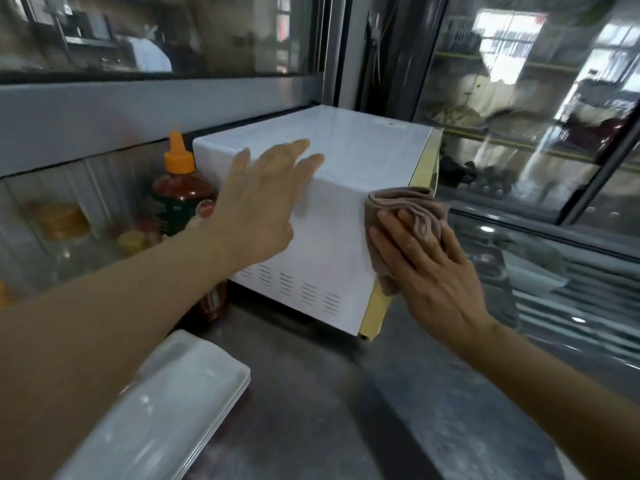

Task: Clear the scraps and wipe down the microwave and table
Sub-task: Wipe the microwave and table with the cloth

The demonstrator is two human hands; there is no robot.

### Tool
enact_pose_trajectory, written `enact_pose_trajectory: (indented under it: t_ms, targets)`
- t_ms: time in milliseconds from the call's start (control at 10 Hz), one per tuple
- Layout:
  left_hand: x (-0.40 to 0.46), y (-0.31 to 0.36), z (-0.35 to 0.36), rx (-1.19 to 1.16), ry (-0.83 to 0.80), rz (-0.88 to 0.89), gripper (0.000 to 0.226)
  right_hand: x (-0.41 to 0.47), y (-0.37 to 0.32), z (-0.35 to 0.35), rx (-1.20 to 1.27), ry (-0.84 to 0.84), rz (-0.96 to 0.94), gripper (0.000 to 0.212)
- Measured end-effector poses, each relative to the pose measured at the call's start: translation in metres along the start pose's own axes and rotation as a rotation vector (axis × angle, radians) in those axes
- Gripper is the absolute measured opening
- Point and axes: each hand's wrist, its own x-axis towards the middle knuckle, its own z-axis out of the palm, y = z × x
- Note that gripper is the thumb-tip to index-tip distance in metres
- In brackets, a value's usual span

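Note:
A white microwave [363, 147] with a gold front trim stands on the grey metal table [311, 393], its side panel turned toward me. My left hand [259, 206] lies flat with straight fingers on the top left edge of the microwave. My right hand [426, 265] presses a bunched brownish-pink cloth [405, 206] against the side panel near the gold front corner, fingers spread over the cloth. No scraps are visible on the table.
A red sauce bottle [180, 199] with an orange cap stands left of the microwave, against a glass panel with jars behind it. A stack of white rectangular plates [166, 403] lies at the front left. A glass display case [536, 133] rises to the right.

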Motion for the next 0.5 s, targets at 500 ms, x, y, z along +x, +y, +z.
enact_pose_trajectory:
  t_ms: [500]
  targets:
    - [-0.003,0.015,0.016,-0.06,0.054,-0.034,0.092,-0.023,-0.079,0.04,0.545,0.157,0.691,0.076]
